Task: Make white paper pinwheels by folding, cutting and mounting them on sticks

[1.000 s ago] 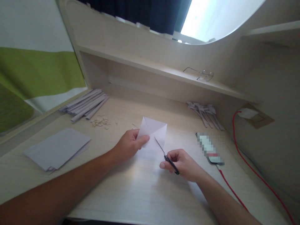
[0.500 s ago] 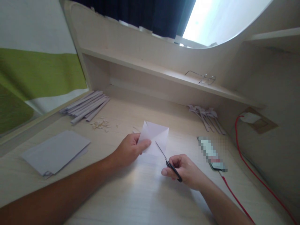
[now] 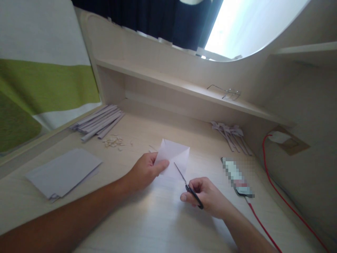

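Pale wooden tabletop (image 3: 158,218) beneath a shelf (image 3: 171,82) that carried glasses (image 3: 226,92), with a dark curtain (image 3: 163,21) behind. We saw paper tubes (image 3: 98,121) and a stack of sheets (image 3: 64,172) at left, and a red cable (image 3: 273,189) at right. At mid-tabletop our left hand (image 3: 146,170) pinched the left corner of a white, diagonally creased folded paper (image 3: 175,158). Our right hand (image 3: 207,196) gripped small scissors (image 3: 188,184), blades together, tip over the paper.

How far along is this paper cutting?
Seemingly done: a row of rolled white paper tubes and a bundle of cut paper sticks lie at the back. In hand: the left hand holds a folded white paper square; the right hand grips black-handled scissors, tip on it. Probably left: a stack of flat white sheets.
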`<state>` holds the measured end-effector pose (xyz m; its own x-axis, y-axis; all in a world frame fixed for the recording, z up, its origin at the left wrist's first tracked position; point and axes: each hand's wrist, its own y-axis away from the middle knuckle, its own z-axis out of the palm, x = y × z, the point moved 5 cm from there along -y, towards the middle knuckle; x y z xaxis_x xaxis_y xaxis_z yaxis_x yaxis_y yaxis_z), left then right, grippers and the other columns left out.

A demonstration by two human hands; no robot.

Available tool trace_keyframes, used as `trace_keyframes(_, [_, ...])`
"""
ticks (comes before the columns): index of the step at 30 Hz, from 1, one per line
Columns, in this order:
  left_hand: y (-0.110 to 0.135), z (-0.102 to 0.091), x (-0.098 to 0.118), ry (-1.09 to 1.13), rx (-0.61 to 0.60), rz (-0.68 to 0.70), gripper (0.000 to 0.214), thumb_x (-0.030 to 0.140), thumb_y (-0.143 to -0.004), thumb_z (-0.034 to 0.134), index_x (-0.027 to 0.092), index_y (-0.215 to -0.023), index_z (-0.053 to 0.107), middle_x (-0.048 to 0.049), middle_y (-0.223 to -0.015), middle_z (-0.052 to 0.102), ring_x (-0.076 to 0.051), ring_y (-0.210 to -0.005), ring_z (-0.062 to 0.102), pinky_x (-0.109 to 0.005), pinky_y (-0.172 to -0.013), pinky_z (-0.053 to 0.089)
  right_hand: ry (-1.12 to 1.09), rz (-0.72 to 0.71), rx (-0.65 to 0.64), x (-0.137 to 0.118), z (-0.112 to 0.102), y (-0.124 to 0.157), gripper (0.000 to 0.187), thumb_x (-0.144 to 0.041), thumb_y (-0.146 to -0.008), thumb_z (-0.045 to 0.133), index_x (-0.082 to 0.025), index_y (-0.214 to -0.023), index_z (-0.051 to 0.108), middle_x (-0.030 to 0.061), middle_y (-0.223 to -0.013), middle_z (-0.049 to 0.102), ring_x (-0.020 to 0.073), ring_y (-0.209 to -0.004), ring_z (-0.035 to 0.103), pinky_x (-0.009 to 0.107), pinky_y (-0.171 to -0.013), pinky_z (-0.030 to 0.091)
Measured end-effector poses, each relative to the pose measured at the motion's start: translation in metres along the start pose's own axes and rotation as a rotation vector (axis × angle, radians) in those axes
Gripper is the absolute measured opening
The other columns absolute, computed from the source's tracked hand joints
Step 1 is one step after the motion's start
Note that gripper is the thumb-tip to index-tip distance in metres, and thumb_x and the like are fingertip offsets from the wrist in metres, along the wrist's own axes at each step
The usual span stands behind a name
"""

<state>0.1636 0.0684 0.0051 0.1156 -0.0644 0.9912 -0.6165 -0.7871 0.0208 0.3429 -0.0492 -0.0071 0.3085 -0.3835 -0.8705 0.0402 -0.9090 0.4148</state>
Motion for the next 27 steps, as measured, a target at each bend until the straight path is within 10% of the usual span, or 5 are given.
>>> trace_keyframes(27, [0.004, -0.003, 0.017, -0.024, 0.033, 0.02, 0.023, 0.036, -0.076, 0.064, 0.016, -0.065, 0.061, 0.0015, -0.059, 0.057, -0.013, -0.055, 0.051, -0.024, -0.052, 0.037, 0.097, -0.008, -0.007, 0.002, -0.001, 0.002, 0.05, -0.053, -0.075, 0.082, -0.018, -0.057, 0.051, -0.0062, -0.052, 0.041, 0.0078, -0.051, 0.031, 0.026, -0.048, 0.019])
